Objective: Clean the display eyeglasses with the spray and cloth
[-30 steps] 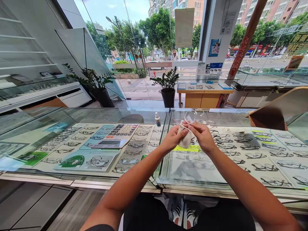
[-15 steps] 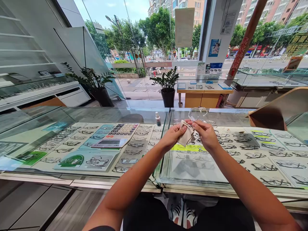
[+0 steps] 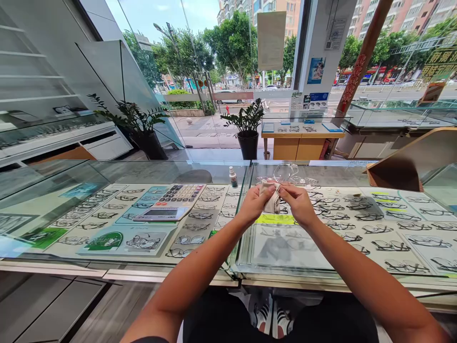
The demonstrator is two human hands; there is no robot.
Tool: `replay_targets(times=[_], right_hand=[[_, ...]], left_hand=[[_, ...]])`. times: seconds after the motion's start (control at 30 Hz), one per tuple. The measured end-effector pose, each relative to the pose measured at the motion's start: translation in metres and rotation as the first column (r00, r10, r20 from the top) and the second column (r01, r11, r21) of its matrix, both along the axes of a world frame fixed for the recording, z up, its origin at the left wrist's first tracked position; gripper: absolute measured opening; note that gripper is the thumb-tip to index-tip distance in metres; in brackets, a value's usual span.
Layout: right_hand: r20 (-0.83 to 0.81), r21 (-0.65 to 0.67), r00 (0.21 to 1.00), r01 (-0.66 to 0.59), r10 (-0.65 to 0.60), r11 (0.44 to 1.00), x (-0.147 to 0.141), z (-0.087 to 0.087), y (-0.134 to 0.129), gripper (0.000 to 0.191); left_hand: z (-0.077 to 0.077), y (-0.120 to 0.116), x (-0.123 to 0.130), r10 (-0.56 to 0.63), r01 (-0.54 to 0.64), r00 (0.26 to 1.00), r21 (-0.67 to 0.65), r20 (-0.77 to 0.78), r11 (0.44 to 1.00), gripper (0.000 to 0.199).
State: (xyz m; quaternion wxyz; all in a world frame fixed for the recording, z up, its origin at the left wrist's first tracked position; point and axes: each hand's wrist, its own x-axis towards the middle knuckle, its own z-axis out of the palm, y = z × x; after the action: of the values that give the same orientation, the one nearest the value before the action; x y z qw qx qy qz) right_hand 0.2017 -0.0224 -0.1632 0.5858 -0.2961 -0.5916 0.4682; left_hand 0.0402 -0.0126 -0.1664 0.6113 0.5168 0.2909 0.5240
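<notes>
Above the glass counter, my left hand (image 3: 252, 206) pinches a small beige cleaning cloth (image 3: 271, 204), its thumb pressed on the front. My right hand (image 3: 298, 206) is closed beside it, its fingers on a pair of clear-framed eyeglasses (image 3: 283, 172) that rises behind the fingertips. The cloth covers part of the eyeglasses, and the two hands nearly meet there. Exactly where each fingertip grips the frame is hidden.
A small white spray bottle (image 3: 233, 177) and a calculator (image 3: 170, 202) stand on the glass counter (image 3: 200, 167) to the left. Rows of eyeglasses (image 3: 391, 246) lie under the glass. A curved wooden piece (image 3: 410, 159) is at the right, and a potted plant (image 3: 248, 143) stands beyond.
The eyeglasses have dropped lower and turned a little behind the fingers. My hands have drawn closer together, and the cloth is now bunched higher between them.
</notes>
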Motion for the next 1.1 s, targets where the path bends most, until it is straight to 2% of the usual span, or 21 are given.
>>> replay_targets(times=[0.23, 0.33, 0.5, 0.67, 0.87, 1.0, 1.1], right_hand=[[-0.214, -0.196, 0.977, -0.053, 0.010, 0.979, 0.003, 0.006, 0.000, 0.028], [-0.239, -0.225, 0.971, -0.072, 0.016, 0.972, 0.000, 0.007, 0.000, 0.029], [-0.169, -0.191, 0.985, -0.076, 0.043, 0.979, -0.003, 0.002, 0.000, 0.033], [-0.102, -0.096, 0.994, -0.044, 0.034, 0.994, 0.011, 0.013, 0.001, 0.023], [0.104, -0.061, 0.993, -0.057, 0.063, 0.996, 0.022, 0.023, -0.001, 0.027], [0.226, -0.042, 0.971, -0.065, 0.073, 0.997, 0.018, 0.020, -0.003, 0.030], [0.240, -0.040, 0.967, -0.078, 0.085, 0.996, 0.015, 0.019, -0.004, 0.028]], left_hand=[[0.001, -0.004, -0.006, -0.056, 0.070, 0.990, 0.103, -0.132, 0.992, 0.059], [-0.001, -0.006, -0.003, -0.008, 0.029, 0.990, 0.157, -0.137, 0.987, 0.067], [-0.004, -0.004, 0.001, 0.174, -0.141, 0.976, 0.225, -0.131, 0.964, 0.063], [0.000, 0.001, -0.004, 0.046, -0.026, 0.989, 0.139, -0.143, 0.990, 0.068], [0.002, 0.010, -0.013, 0.139, -0.129, 0.987, 0.115, -0.083, 0.985, 0.070], [0.001, 0.014, -0.017, 0.090, -0.086, 0.995, 0.089, -0.040, 0.992, 0.067], [0.002, 0.014, -0.019, 0.051, -0.049, 0.998, 0.058, -0.023, 0.997, 0.063]])
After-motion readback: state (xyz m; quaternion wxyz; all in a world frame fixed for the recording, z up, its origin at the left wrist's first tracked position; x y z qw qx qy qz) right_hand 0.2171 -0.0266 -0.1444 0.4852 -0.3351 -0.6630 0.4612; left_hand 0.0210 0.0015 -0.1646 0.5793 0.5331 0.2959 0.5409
